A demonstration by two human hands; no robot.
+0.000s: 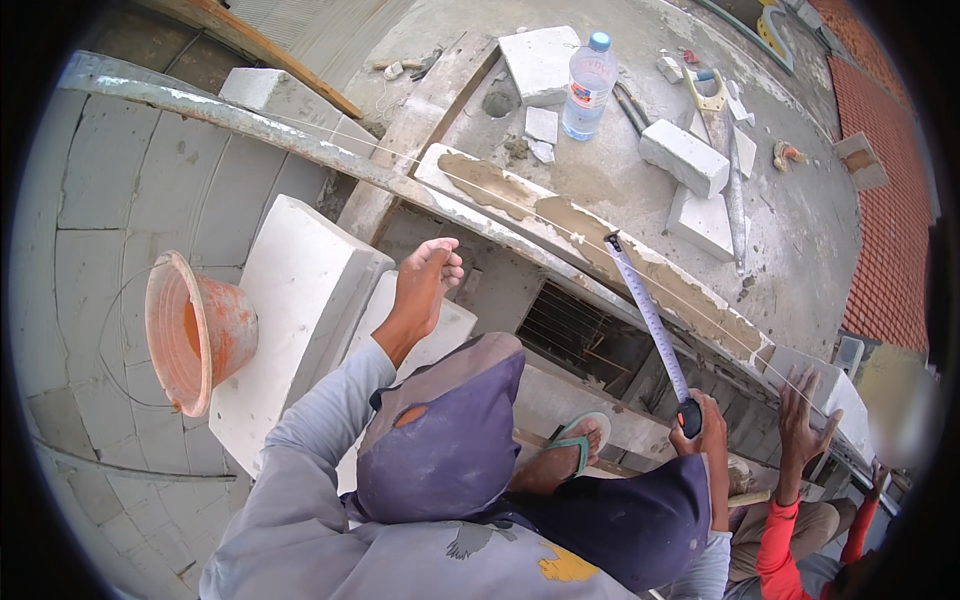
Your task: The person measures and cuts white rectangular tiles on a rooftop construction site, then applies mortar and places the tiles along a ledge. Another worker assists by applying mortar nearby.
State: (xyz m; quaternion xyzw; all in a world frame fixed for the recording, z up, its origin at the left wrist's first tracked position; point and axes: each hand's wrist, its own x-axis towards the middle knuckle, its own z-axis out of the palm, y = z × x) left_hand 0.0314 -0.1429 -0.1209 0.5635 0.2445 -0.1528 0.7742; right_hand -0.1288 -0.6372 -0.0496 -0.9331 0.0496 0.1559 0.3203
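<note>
My right hand (708, 428) grips a tape measure (690, 418) with a dark case. Its pale blade (648, 305) runs out to a row of mortar (640, 262), where the hooked end rests. That mortar lies along the top of a white block course (505, 222), beside a taut string line. My left hand (428, 285) hovers over the gap below the course, near a white block (290, 300). Its fingers are curled in with whitish tips; whatever may be inside them is hidden.
A co-worker's hand (806, 410) with a red sleeve touches a white block (845, 405) at right. An orange bucket (225, 330) tilts at left. On the slab stand a water bottle (589, 88), a handsaw (722, 150) and loose blocks (684, 157). A barred opening (575, 325) lies below.
</note>
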